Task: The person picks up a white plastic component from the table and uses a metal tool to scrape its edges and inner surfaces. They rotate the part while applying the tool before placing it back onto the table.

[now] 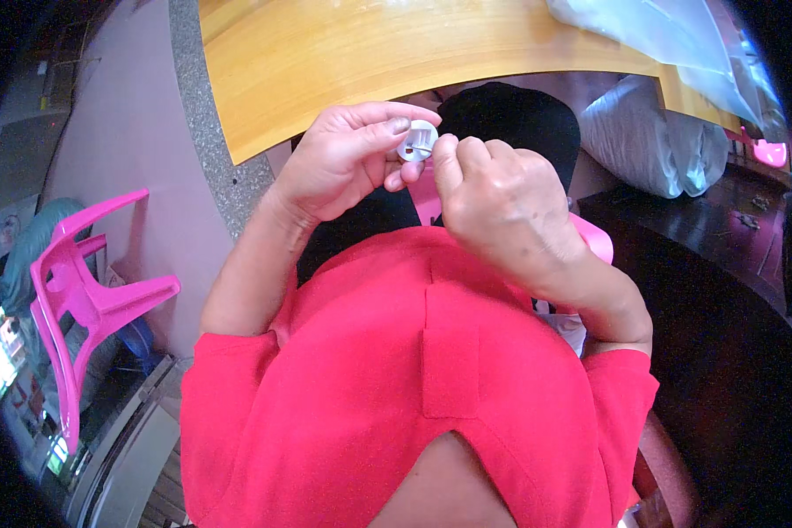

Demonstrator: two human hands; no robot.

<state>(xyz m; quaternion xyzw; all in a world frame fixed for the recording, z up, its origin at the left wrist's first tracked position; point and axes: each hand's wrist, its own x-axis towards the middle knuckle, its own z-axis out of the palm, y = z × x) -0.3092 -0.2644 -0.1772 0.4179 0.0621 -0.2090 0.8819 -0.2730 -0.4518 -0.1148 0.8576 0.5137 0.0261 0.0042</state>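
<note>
1 broad yellow wooden tabletop (370, 53) lies beyond us. Our bare right hand (506, 198) is curled, fingertips mostly hidden; we cannot tell its hold. Our bare left hand (339, 163) pinches a small, round, white, plastic-looking piece (423, 132) between both hands. We judge work under way; what remains, we cannot tell. Its hollow face points up, without clear long axis.

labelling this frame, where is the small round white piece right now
The small round white piece is in the head view's upper middle, held in the bare left hand, with the bare right hand at its right side.
</note>
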